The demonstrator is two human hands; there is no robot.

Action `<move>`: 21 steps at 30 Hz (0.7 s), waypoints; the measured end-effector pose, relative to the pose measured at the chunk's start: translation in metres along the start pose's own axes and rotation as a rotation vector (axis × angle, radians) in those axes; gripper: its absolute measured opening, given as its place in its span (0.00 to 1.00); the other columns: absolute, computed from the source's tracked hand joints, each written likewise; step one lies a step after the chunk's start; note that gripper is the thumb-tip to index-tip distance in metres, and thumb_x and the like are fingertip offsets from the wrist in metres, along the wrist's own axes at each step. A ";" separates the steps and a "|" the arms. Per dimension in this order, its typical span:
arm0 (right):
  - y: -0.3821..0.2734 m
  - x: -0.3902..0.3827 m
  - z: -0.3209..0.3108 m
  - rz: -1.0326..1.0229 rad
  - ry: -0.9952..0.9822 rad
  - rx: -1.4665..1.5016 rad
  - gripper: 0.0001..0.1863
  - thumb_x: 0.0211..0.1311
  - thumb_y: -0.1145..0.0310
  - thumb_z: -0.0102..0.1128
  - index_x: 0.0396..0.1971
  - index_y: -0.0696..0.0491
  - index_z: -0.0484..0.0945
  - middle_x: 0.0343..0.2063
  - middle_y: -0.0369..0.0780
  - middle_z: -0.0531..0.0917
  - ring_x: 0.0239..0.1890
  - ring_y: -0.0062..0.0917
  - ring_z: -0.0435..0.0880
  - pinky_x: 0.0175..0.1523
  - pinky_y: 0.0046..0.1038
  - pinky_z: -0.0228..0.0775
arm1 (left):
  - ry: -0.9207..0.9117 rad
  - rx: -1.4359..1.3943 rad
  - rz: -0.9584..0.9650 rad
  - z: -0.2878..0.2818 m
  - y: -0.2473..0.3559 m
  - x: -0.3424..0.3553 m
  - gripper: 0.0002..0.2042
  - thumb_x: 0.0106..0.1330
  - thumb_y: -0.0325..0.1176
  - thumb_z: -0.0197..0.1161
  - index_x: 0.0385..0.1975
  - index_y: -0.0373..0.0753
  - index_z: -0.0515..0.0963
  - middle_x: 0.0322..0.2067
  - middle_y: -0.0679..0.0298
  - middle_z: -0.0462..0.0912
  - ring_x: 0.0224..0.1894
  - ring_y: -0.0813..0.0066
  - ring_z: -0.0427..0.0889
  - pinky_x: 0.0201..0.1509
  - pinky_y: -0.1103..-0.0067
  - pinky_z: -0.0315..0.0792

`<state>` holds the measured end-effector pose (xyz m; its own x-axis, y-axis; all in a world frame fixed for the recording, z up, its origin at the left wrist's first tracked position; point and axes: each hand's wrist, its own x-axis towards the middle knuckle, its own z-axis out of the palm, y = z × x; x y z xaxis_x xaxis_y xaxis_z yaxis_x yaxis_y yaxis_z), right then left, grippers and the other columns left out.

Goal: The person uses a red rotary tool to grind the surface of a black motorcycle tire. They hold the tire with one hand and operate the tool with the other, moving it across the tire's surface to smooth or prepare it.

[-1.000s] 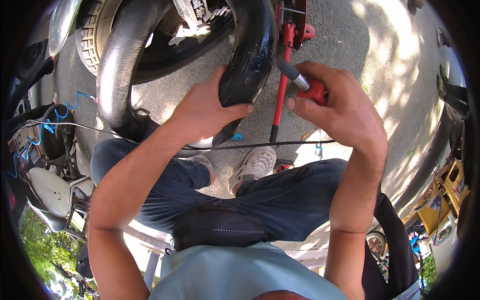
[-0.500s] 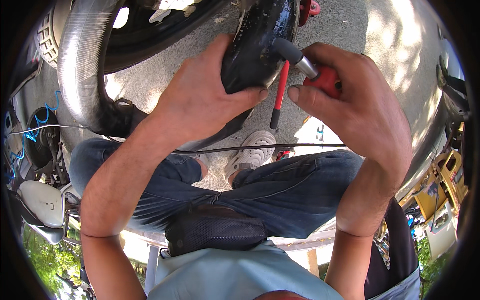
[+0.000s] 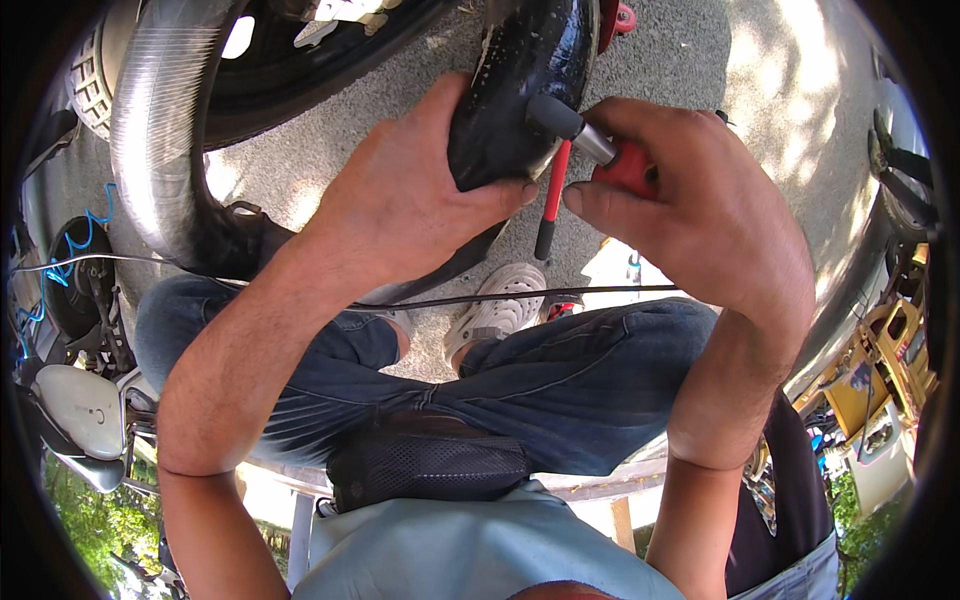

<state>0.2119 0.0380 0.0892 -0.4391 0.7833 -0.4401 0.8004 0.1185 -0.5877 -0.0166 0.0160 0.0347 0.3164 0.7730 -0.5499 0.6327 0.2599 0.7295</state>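
My left hand [image 3: 400, 200] is wrapped round a shiny black inner tube [image 3: 530, 60], its thumb pressed along the near side. In my right hand [image 3: 700, 190] is a red-bodied hand tool [image 3: 628, 168] with a silver metal neck and a dark grey rounded head [image 3: 555, 116]. That head lies over the tube's right side and seems to touch it. The tool's exact kind does not show. Just below the head, a red rod with a black tip [image 3: 552, 200] stands out beside the tube; its upper end is hidden.
A ribbed grey-black tube or tyre section [image 3: 160, 120] curves at the left, beside a wheel [image 3: 290, 110]. A dark cable [image 3: 520, 297] crosses above my knees. Blue coiled hose [image 3: 62, 268] hangs at far left. Yellow items [image 3: 880, 370] stand at far right.
My right hand has moved left with the red tool, bringing its head farther over the tube. My left hand keeps its grip almost unmoved.
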 end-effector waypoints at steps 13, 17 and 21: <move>-0.001 -0.003 -0.003 -0.011 -0.008 -0.012 0.21 0.55 0.64 0.75 0.44 0.60 0.80 0.23 0.50 0.75 0.26 0.47 0.73 0.36 0.39 0.69 | -0.017 -0.012 0.000 -0.001 0.003 -0.001 0.33 0.58 0.43 0.82 0.58 0.34 0.73 0.39 0.53 0.88 0.42 0.62 0.89 0.49 0.68 0.81; 0.001 -0.004 -0.002 0.028 0.001 0.042 0.21 0.57 0.65 0.75 0.45 0.60 0.80 0.22 0.49 0.75 0.25 0.43 0.74 0.35 0.38 0.69 | -0.009 -0.003 0.025 -0.001 0.003 -0.001 0.32 0.59 0.43 0.81 0.57 0.34 0.73 0.39 0.54 0.88 0.42 0.63 0.89 0.49 0.68 0.81; 0.000 -0.005 -0.003 0.027 -0.009 0.072 0.20 0.58 0.65 0.74 0.45 0.61 0.80 0.22 0.48 0.75 0.25 0.40 0.74 0.35 0.37 0.69 | -0.016 0.004 0.008 -0.001 0.005 -0.001 0.32 0.59 0.42 0.81 0.57 0.34 0.73 0.39 0.54 0.88 0.42 0.63 0.89 0.48 0.68 0.81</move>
<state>0.2152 0.0362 0.0934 -0.4218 0.7800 -0.4623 0.7805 0.0528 -0.6230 -0.0147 0.0175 0.0393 0.3328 0.7659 -0.5501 0.6330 0.2510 0.7323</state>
